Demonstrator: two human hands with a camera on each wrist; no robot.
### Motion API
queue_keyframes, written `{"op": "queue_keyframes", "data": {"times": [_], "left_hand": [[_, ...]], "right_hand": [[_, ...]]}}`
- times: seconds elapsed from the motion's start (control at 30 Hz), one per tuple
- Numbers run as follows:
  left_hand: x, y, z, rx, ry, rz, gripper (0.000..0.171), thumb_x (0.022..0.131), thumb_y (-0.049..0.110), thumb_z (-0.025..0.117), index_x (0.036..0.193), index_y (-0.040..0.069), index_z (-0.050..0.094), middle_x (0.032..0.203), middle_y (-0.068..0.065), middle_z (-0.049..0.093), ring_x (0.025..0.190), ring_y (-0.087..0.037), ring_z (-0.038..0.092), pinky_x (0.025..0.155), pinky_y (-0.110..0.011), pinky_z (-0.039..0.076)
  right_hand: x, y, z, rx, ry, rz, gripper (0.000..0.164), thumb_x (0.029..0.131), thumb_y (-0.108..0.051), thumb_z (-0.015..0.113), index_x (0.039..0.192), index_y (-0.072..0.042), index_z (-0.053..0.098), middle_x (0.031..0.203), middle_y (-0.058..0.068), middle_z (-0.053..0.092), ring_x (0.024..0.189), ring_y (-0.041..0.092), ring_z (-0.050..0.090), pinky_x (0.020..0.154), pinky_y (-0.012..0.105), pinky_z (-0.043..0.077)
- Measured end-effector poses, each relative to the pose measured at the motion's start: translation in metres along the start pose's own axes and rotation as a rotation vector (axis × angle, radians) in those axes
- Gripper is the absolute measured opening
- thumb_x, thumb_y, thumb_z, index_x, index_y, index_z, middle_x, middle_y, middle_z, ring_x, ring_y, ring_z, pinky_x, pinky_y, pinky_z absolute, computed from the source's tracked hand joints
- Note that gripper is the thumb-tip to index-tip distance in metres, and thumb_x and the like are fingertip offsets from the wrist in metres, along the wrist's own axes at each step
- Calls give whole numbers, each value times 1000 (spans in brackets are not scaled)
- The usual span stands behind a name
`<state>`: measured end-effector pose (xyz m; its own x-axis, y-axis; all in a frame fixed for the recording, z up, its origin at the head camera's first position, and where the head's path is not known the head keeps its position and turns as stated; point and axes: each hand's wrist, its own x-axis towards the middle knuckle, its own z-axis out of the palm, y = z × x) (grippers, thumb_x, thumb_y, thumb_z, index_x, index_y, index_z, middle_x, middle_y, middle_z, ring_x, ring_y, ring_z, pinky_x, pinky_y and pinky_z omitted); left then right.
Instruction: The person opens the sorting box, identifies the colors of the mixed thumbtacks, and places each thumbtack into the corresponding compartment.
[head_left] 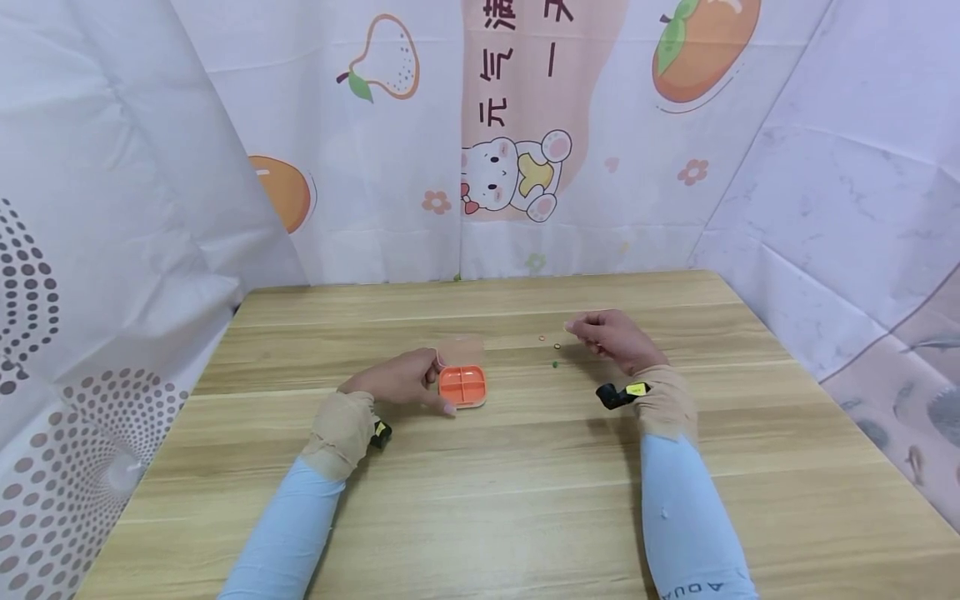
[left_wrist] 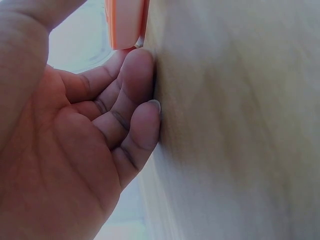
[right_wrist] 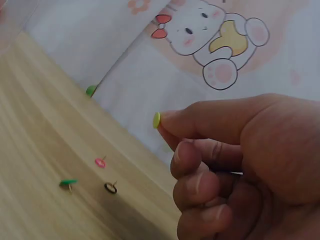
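An orange box with several compartments lies on the table, its clear lid folded open behind it. My left hand holds the box at its left side, thumb along the front and curled fingers near the back corner. In the left wrist view the fingertips rest on the table beside the box's orange wall. Thumb and index finger of my right hand pinch a yellow thumbtack above the table. Below it lie a pink thumbtack, a black thumbtack and a green thumbtack.
The wooden table reaches back to a printed curtain. More white sheeting hangs at the left and right sides. The loose thumbtacks lie between the box and my right hand, pins showing in the right wrist view.
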<state>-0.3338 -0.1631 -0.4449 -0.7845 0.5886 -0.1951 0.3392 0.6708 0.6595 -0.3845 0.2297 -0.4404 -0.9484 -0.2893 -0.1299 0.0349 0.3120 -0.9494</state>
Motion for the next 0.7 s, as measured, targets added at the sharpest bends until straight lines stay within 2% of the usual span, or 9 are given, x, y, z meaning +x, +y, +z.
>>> {"op": "queue_keyframes", "data": {"times": [0.1,0.23,0.7], "left_hand": [[0,0,0,3,1,7,63,78,37,92,114,4,53,98,-7,54,89,-19,48,81,-33,44],[0,0,0,-10,1,6,62,77,36,92,114,4,53,96,-8,54,88,-19,48,79,-34,44],[1,-1,0,-27,1,1,63,77,36,93,114,3,53,94,-8,53,86,-19,47,77,-33,43]], "right_hand": [[1,0,2,-93,-8,-8,44,103,-31,66,120,9,62,75,1,48,62,13,42,60,32,37],[1,-2,3,-143,-8,-10,41,103,-30,65,118,8,64,74,1,49,61,13,42,59,31,39],[2,-4,9,-191,-15,-38,35,104,-26,65,115,8,64,72,3,49,61,15,43,58,30,39]]}}
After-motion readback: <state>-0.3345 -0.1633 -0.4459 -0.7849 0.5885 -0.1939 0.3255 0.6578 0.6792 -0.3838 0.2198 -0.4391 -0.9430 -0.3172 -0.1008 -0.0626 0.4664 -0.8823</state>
